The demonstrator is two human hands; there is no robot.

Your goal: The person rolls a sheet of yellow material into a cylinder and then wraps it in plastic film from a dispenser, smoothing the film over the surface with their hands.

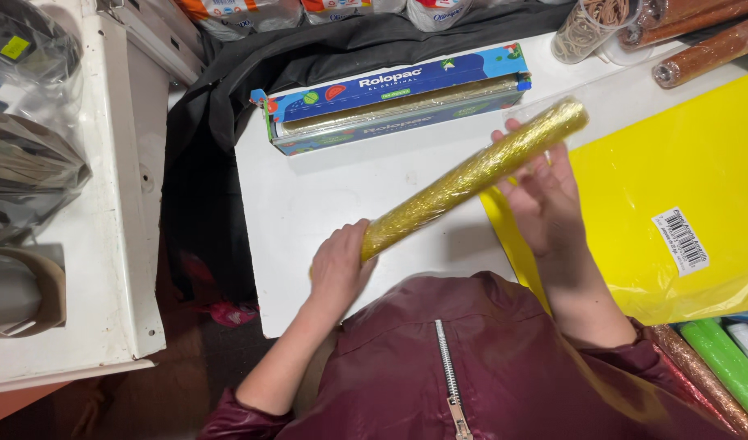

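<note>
Packaging comes first: one long blue carton of cling film (394, 102) lies open on the white worktop (325, 212), near its far edge, with small fruit pictures and white lettering on the lid and a roll of clear film inside. To the right lies a big yellow sheet (683, 171) in a clear bag, and on it sits one white rectangular label with a barcode (681, 240).

The gold glitter roll (471, 175), wrapped in clear film, is held slanted above the worktop, between the carton and the person. The left hand (339, 265) grasps its near end, fingers clenched around it. The right hand (543, 195) is under the far half, fingers spread and only partly curled on the roll.

At the far right corner I count three copper glitter rolls (699, 49) and one clear jar of rubber bands (585, 28). At the near right lie more rolls, one green (728, 358) and one copper. A black cloth (227, 98) hangs behind and beside the worktop, and a white cabinet (113, 228) stands on the left.
</note>
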